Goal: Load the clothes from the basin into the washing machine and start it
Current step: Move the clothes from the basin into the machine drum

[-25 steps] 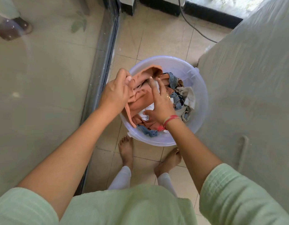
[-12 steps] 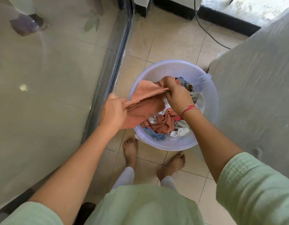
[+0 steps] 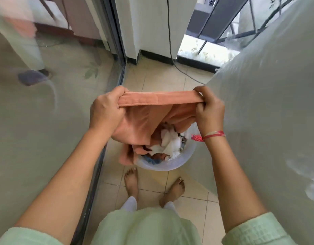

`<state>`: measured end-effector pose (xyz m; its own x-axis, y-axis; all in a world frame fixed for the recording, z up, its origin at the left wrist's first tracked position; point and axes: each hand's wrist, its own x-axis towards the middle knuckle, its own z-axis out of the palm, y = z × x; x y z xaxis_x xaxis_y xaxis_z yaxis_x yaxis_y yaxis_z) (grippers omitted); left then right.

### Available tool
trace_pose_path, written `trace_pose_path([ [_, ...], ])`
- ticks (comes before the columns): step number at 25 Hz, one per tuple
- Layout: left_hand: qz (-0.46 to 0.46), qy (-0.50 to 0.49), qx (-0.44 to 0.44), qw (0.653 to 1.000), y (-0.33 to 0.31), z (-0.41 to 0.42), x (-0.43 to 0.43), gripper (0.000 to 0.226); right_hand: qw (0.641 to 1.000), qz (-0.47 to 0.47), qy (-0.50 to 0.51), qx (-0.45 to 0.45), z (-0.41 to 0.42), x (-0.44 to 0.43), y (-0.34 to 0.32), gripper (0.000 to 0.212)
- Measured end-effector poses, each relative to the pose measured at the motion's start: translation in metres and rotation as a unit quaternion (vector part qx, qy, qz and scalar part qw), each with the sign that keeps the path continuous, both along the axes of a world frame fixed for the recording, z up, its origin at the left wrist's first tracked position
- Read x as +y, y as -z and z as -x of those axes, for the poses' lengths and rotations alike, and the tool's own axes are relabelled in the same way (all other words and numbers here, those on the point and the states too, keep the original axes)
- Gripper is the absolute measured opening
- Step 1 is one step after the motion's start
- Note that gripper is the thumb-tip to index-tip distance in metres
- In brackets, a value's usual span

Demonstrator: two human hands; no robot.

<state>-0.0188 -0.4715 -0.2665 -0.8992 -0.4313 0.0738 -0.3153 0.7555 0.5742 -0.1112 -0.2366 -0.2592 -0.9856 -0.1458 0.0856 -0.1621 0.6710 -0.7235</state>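
Left hand (image 3: 106, 112): fingers clamped on one end of an orange garment (image 3: 158, 100). Garment: stretched taut above the translucent basin (image 3: 167, 167) on the floor tiles (image 3: 188, 206). Right hand (image 3: 210, 112): fingers pinching the other end. Basin: holds mixed clothes (image 3: 170, 144).

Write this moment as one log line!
left hand: holds orange cloth | right hand: holds orange cloth | basin: more clothes inside
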Motion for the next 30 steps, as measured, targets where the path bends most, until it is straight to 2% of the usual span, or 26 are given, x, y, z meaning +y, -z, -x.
trace_pose_path([
  [6, 0.065, 0.094, 0.087, 0.99, -0.187, 0.016, 0.004, 0.024, 0.993, 0.027, 0.056, 0.098, -0.023, 0.021, -0.179, 0.042],
  [12, 0.2, 0.141, 0.177, 0.953, -0.328, 0.033, 0.005, 0.02, 0.979, 0.045, 0.078, 0.185, -0.026, 0.029, -0.299, 0.042],
  [16, 0.254, 0.166, 0.272, 0.913, -0.408, 0.039, 0.007, 0.017, 0.949, 0.056, 0.102, 0.294, -0.024, 0.044, -0.381, 0.042],
  [19, 0.26, 0.171, 0.323, 0.894, -0.462, 0.041, 0.014, 0.015, 0.921, 0.04, 0.146, 0.36, -0.03, 0.061, -0.42, 0.036],
  [21, 0.215, 0.178, 0.297, 0.913, -0.477, 0.046, 0.013, 0.015, 0.925, 0.015, 0.17, 0.34, -0.032, 0.074, -0.423, 0.033],
  [24, 0.105, 0.214, 0.178, 0.955, -0.454, 0.05, 0.005, 0.015, 0.964, -0.061, 0.172, 0.193, -0.027, 0.092, -0.393, 0.032],
  [26, 0.075, 0.247, 0.125, 0.958, -0.421, 0.047, 0.001, 0.017, 0.977, -0.108, 0.144, 0.118, -0.029, 0.098, -0.363, 0.031],
  [30, 0.046, 0.28, 0.098, 0.954, -0.38, 0.046, 0.001, 0.013, 0.981, -0.119, 0.139, 0.061, -0.044, 0.096, -0.33, 0.029],
])
